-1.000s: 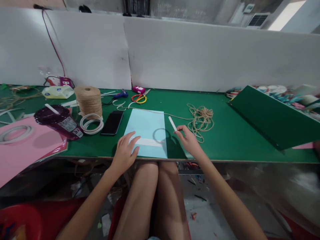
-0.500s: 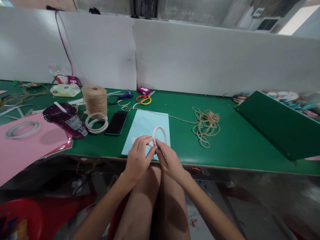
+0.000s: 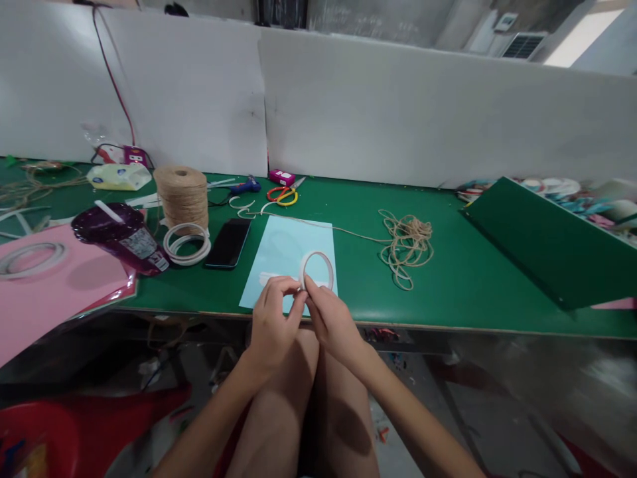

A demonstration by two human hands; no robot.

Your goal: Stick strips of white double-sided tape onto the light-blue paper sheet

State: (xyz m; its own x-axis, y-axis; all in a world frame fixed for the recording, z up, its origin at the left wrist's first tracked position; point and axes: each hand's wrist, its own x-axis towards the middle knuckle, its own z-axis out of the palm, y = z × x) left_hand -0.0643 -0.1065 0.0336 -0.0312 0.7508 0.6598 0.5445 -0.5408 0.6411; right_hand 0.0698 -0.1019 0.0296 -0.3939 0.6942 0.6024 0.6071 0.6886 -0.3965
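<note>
The slim white ring has moved left, its round opening showing.

This is looking like a craft workshop: a long green counter is running along a white partition, carrying a spool of jute twine, scissors, a blue glue gun and a light-blue sheet. Scraps are littering the floor, and a bare grey wall is rising behind.
</note>
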